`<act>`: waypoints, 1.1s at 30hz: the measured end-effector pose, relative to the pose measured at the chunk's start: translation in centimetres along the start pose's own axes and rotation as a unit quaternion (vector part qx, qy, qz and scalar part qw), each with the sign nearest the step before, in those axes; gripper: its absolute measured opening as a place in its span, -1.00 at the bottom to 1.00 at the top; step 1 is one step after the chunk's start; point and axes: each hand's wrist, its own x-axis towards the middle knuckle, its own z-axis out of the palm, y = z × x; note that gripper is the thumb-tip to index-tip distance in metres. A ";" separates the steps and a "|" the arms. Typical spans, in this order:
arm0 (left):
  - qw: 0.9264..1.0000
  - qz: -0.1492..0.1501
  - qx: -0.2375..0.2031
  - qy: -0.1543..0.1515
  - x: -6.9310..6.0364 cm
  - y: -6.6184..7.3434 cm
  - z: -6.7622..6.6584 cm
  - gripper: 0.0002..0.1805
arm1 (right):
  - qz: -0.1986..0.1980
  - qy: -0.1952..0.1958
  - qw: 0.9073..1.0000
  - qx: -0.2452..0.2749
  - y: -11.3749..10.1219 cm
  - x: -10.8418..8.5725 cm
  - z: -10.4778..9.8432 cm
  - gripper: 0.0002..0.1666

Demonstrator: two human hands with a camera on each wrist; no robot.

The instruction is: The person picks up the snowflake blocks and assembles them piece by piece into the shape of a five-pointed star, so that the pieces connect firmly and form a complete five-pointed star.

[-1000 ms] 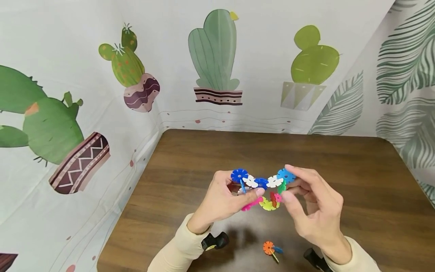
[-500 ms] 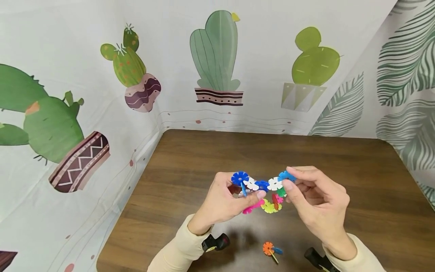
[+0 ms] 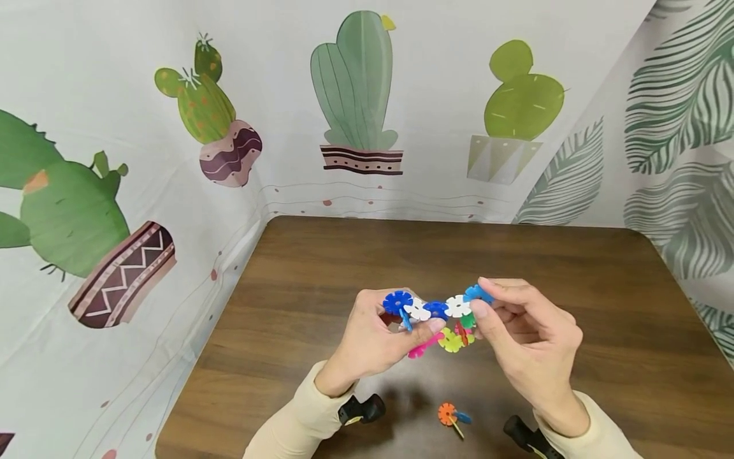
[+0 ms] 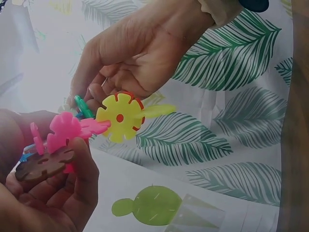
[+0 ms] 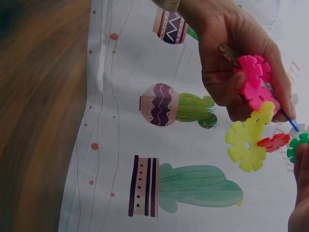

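Notched plastic flower discs are joined into a curved chain between my two hands. My left hand [image 3: 373, 338] grips its left part, with the thumb near a dark blue disc [image 3: 436, 310]. My right hand [image 3: 533, 344] pinches the light blue disc [image 3: 477, 292] at the right end between thumb and fingertips. White discs [image 3: 457, 306] lie between the blue ones. Lower down hang a yellow-green disc [image 3: 451, 341], a red disc [image 5: 274, 142] and a pink disc [image 4: 65, 130]. A brown disc [image 4: 43, 164] lies against the left fingers. Some joints are hidden by the hands.
On the wooden table [image 3: 321, 255] below the hands lies a small joined piece, an orange disc [image 3: 446, 414] with blue and yellow discs. Black wrist cameras [image 3: 361, 408] sit on both wrists. A cactus-print cloth [image 3: 436, 95] hangs behind the table and at its left.
My right thumb has moved up from beside the green disc to the light blue disc, closing the pinch there. The left hand keeps its grip. The head view has shifted slightly.
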 end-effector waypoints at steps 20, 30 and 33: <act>1.000 0.015 -0.011 -0.010 -0.2 0.3 0.1 -0.87 | -0.036 -0.026 0.999 -0.019 -0.4 0.6 0.4 -0.66; 1.000 0.013 -0.006 -0.004 -0.3 0.3 0.2 -0.88 | -0.063 -0.038 0.997 -0.028 -0.4 0.8 0.7 -0.67; 1.000 0.017 0.001 -0.003 -0.2 0.3 0.2 -0.88 | -0.064 -0.041 0.997 -0.032 -0.4 0.9 0.6 -0.66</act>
